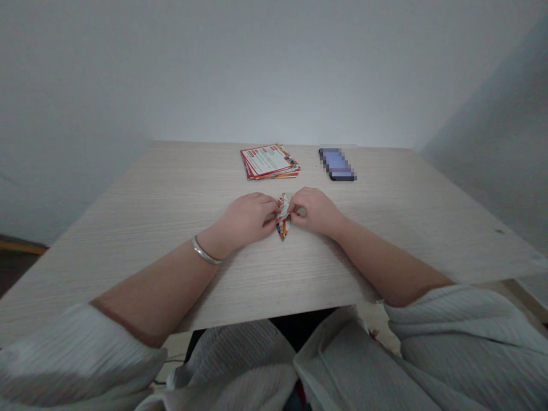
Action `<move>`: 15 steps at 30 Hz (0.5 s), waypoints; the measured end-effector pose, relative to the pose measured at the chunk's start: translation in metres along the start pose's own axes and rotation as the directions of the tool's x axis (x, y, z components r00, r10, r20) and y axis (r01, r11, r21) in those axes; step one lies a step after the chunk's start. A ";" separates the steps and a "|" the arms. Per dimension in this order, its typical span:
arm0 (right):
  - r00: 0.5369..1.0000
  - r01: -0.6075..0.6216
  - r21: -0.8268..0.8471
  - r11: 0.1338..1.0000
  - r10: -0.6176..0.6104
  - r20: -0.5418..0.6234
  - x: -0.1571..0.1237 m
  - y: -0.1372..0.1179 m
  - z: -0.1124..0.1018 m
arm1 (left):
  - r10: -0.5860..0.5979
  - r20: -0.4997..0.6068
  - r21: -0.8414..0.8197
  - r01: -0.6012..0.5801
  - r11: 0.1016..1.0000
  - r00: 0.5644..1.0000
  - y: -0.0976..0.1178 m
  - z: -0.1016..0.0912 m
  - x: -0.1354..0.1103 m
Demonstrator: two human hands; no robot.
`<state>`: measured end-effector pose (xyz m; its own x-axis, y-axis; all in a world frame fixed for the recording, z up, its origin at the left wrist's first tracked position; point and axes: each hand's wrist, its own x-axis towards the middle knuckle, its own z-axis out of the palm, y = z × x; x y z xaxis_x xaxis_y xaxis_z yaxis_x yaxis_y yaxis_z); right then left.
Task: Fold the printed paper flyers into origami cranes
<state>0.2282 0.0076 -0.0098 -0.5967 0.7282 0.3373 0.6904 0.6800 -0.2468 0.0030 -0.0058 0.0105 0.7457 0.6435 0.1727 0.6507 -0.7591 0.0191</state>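
Observation:
Between my hands is a small piece of folded paper (282,227), printed in white, red, orange and blue. Its lower end comes to a point towards me. My left hand (253,217) pinches its left side, thumb and fingers together. On the opposite side, my right hand (314,210) grips the paper's right edge between thumb and fingertips. Both hands rest low over the table, and the fingers partly cover the middle of the paper, so its exact folds are hidden.
A stack of printed sheets (269,161) with red borders lies beyond my hands. To its right is a phone (337,164), its screen blurred. The pale wooden table (171,188) meets a wall at the back; its front edge is close to my lap.

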 end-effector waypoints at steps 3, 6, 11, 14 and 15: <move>1.000 0.026 -0.001 1.000 -0.026 0.012 -0.001 -0.002 -0.001 | 0.029 -0.013 0.000 -0.029 1.000 0.999 -0.002 0.001 0.001; 0.997 0.070 -0.051 0.996 -0.068 0.030 -0.002 -0.007 -0.005 | 0.090 -0.035 0.033 -0.089 0.996 0.995 -0.004 0.003 0.003; 0.995 0.085 -0.147 0.985 -0.076 0.063 -0.003 -0.016 -0.010 | 0.150 -0.063 0.133 -0.140 0.981 0.987 -0.004 0.002 0.005; 0.993 0.101 -0.222 0.970 -0.084 0.088 -0.002 -0.018 -0.012 | 0.154 -0.067 0.157 -0.142 0.977 0.986 -0.003 0.001 0.005; 0.991 0.116 -0.243 0.963 -0.094 0.100 -0.001 -0.019 -0.012 | 0.146 -0.065 0.160 -0.134 0.978 0.987 -0.002 0.001 0.005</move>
<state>0.2212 -0.0072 0.0056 -0.6966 0.6661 0.2667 0.6954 0.7183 0.0223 0.0052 -0.0010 0.0104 0.8220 0.5180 0.2369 0.5591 -0.8131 -0.1621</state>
